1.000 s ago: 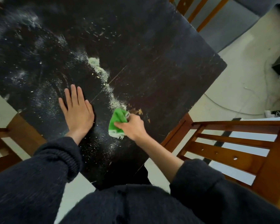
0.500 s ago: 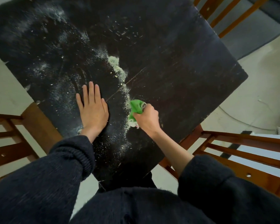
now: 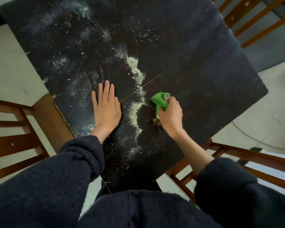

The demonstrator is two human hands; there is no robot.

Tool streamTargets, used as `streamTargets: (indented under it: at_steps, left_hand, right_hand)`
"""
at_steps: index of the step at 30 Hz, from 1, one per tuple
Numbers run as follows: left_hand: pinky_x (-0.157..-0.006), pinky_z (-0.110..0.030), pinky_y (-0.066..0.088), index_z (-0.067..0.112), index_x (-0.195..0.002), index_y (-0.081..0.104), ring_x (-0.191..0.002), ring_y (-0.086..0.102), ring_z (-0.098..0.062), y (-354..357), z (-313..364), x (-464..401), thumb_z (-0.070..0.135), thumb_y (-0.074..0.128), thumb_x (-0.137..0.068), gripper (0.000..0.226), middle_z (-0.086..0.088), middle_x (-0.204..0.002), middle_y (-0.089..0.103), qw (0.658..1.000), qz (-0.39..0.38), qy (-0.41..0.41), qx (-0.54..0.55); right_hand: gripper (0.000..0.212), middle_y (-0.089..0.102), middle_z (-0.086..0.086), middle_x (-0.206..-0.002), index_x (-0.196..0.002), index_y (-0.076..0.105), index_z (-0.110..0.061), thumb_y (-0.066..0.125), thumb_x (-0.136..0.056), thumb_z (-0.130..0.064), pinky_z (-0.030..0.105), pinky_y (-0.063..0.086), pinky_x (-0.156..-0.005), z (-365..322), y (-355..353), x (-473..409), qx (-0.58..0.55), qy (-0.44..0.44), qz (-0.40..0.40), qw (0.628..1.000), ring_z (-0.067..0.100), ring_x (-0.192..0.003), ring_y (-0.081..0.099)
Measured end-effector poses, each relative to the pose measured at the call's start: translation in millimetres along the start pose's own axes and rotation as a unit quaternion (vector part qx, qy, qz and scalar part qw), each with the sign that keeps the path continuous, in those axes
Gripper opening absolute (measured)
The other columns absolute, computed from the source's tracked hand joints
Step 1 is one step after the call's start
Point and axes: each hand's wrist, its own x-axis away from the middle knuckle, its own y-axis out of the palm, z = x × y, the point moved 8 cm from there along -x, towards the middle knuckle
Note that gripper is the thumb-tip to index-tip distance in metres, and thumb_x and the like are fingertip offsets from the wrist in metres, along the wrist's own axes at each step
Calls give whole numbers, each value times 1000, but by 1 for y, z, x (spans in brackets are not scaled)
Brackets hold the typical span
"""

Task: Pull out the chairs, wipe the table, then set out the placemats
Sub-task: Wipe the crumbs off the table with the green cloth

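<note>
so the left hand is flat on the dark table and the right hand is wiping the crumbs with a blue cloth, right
Not quite: the cloth is green, not blue, as the head view shows. The rest holds: the left hand lies flat on the dark table and the right hand wipes the crumbs with it.

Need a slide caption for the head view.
Right hand wipes crumbs off dark table with green cloth; left hand rests flat.
</note>
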Motion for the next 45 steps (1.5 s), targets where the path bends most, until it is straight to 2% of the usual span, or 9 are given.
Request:
streamTargets:
  at_steps: [5,10,14,19,22,28,36,41,45]
  left_hand:
    - [-117,-38,-4,6,-146,21,-145,0,-19,-22,-19,-5,22,20,-100,49,-8,-157,12,997,37,-19,68]
    - [-116,-47,-5,9,-147,18,-145,-2,-21,-27,-47,-18,28,18,-99,52,-9,-157,10,998,40,-37,-8]
    - [-116,-48,0,11,-148,14,-145,1,-24,-20,-52,-17,31,18,-98,54,-8,-157,8,997,35,-32,-64]
    - [-116,-48,2,10,-147,16,-145,5,-24,-18,-52,-19,32,14,-97,55,-8,-157,12,996,36,-27,-75]
    - [-117,-47,1,11,-147,16,-145,4,-23,-18,-53,-18,32,14,-97,55,-7,-157,12,996,41,-23,-74]
    - [-117,-45,1,10,-147,20,-145,8,-22,-20,-52,-19,32,13,-97,55,-7,-156,17,994,50,-30,-89]
    - [-117,-44,2,12,-147,22,-144,10,-21,-24,-49,-17,33,14,-96,56,-5,-155,19,994,55,-44,-86]
    - [-117,-44,3,13,-148,21,-145,8,-19,-22,-51,-16,34,14,-97,55,-4,-156,18,992,52,-53,-97]
    - [-117,-44,3,13,-147,21,-145,8,-18,-19,-53,-17,34,15,-97,55,-2,-156,17,992,52,-57,-100]
  right_hand:
    - [11,57,7,-92,-90,51,-12,56,-81,-12,32,37,-74,-60,50,18,-31,-96,-97,990,29,-90,55]
    - [31,58,15,-109,-112,53,-7,56,-83,-18,35,40,-85,-49,-7,-37,-23,-72,24,997,31,-99,54]
    - [31,50,14,-117,-117,48,-7,52,-87,-16,33,36,-82,-51,-2,-60,31,-63,42,997,33,-101,52]
    - [13,48,1,-91,-94,53,-10,57,-81,-11,28,30,-66,-79,58,-3,9,-216,-77,973,17,-74,45]
    - [8,50,0,-81,-86,54,-12,59,-79,-11,23,25,-63,-87,36,-25,-12,-246,-53,968,17,-73,45]
    - [30,50,16,-116,-114,52,-5,50,-88,-19,34,36,-80,-88,-14,-135,73,-148,50,985,34,-99,52]
    - [20,47,2,-88,-101,58,-8,57,-82,-16,30,36,-66,-114,57,-48,42,-357,-123,925,21,-74,50]
    - [23,56,14,-98,-100,59,-5,55,-84,-20,33,33,-75,-132,5,-133,52,-309,28,949,32,-89,53]
    - [31,50,18,-114,-112,55,-4,50,-87,-21,39,39,-84,-144,8,-169,107,-260,20,959,39,-98,53]
